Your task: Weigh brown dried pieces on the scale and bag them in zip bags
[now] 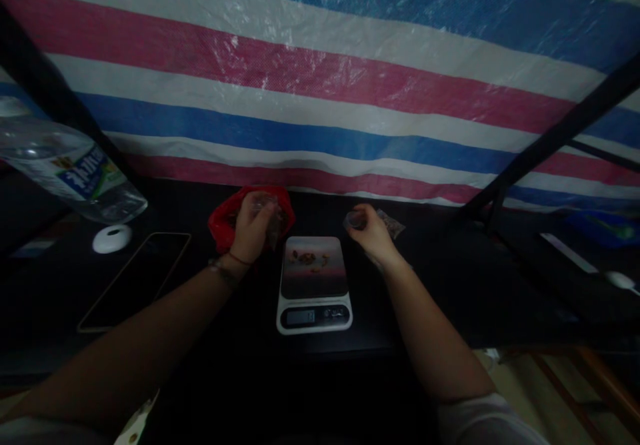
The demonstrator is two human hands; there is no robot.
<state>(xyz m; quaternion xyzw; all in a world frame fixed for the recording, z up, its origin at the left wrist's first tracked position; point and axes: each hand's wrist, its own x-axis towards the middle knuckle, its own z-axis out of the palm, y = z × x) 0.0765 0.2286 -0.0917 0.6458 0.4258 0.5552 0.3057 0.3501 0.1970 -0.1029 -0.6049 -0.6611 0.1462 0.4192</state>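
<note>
A small white kitchen scale sits on the dark table, with a few brown bits on its shiny platform. My left hand is closed on a small clear plastic bag, held over a red plastic bag just left of the scale. My right hand is at the scale's upper right, fingers pinched on a clear plastic piece. More small clear bags lie just beyond that hand.
A phone lies flat at the left, with a white round object behind it. A clear water bottle looms at the far left. A red, white and blue striped tarp backs the table. Dark metal bars slant at the right.
</note>
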